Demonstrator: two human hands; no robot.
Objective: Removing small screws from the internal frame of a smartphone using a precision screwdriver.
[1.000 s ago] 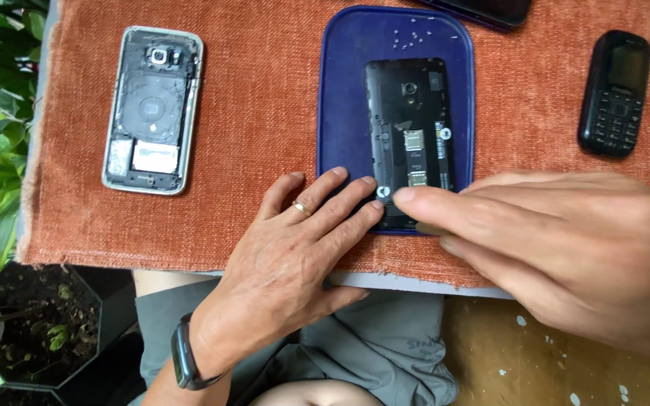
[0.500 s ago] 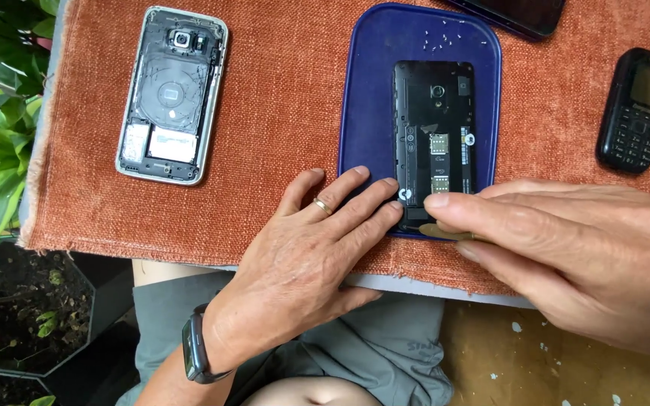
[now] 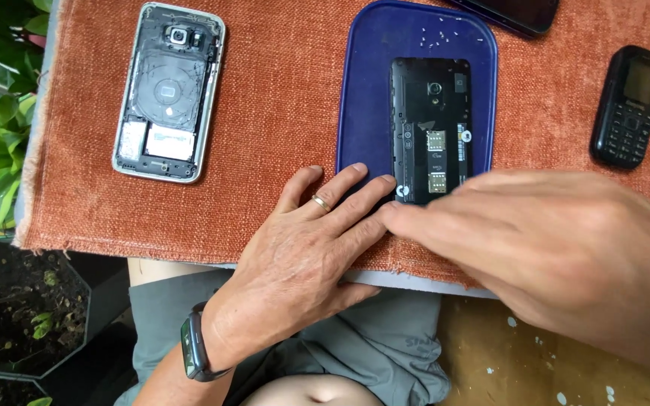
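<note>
Both hands lie flat, fingers holding nothing. Left hand (image 3: pixel 302 256) and right hand (image 3: pixel 558 240) press just below the open black phone (image 3: pixel 430 128); best keep it steady on the blue plastic tray (image 3: pixel 362 113).

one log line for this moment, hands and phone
left hand: flat on cloth, fingertips at open black phone | right hand: covers phone's lower end | phone: back off, on blue tray

Opened phone (image 3: pixel 430 128): black, with gold contact slots. Tray (image 3: pixel 366 113): dark blue, dotted with small white specks. Cloth (image 3: pixel 280 128): rust-orange, ribbed weave. Backless smartphone (image 3: pixel 168 90): silver frame, white patches. Keypad phone (image 3: pixel 627 105): black. Ring (image 3: pixel 320 202): gold.
</note>
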